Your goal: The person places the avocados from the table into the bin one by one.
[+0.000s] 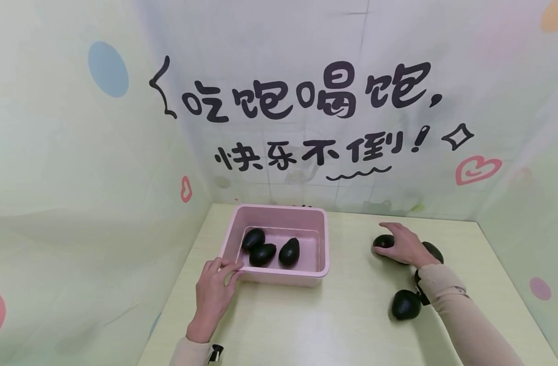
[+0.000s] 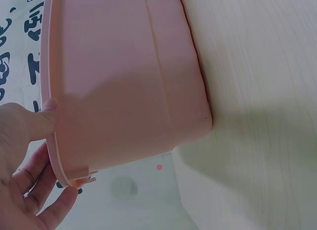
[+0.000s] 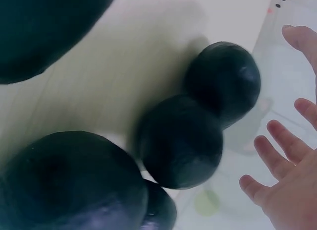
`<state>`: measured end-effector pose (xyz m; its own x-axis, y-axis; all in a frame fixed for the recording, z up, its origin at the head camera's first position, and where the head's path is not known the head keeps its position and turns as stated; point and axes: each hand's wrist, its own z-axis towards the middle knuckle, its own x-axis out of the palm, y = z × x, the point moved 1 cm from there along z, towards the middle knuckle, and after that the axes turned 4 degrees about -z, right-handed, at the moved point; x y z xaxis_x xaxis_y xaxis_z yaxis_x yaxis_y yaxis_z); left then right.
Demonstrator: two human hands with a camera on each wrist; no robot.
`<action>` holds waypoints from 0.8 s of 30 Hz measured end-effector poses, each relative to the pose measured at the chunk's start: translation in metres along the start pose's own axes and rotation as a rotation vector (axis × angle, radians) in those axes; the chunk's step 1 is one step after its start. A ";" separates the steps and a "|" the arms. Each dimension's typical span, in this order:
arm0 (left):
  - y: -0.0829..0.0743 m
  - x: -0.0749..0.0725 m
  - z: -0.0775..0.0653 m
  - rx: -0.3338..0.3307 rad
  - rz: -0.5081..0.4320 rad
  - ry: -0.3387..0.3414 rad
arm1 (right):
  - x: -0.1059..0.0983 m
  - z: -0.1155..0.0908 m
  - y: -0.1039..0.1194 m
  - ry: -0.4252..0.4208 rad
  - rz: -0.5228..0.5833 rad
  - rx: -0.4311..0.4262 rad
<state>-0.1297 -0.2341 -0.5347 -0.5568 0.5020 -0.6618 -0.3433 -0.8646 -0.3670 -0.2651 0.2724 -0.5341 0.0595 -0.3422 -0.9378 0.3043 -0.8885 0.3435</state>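
My left hand (image 1: 213,290) pinches the near left corner of the pink plastic bin (image 1: 283,279), its thumb (image 2: 42,123) on the outside of the rim. Three dark avocados, one of them the rightmost avocado (image 1: 289,252), lie on the bin's floor. On the right of the table, my right hand (image 1: 404,245) hovers over an avocado (image 1: 383,240) with thumb and fingers spread apart. The right wrist view shows these fingers (image 3: 282,141) straight and away from the avocados (image 3: 181,141). My palm partly hides the avocados below it.
More avocados lie around my right wrist, including a near avocado (image 1: 406,305) and a far right avocado (image 1: 433,251). A printed cloth backdrop (image 1: 306,46) rises behind the pale wooden table (image 1: 297,325) and along both its sides.
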 end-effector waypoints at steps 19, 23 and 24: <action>0.000 0.000 -0.001 -0.007 0.012 0.011 | 0.015 -0.006 -0.022 0.043 0.002 0.047; 0.000 0.001 0.000 -0.008 0.013 0.013 | 0.019 -0.005 -0.024 0.047 -0.002 0.048; 0.000 0.001 0.000 -0.009 0.012 0.014 | 0.020 -0.004 -0.025 0.048 -0.003 0.049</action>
<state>-0.1300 -0.2337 -0.5355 -0.5504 0.4912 -0.6751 -0.3298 -0.8708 -0.3647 -0.2673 0.2888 -0.5612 0.1043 -0.3252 -0.9399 0.2573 -0.9040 0.3414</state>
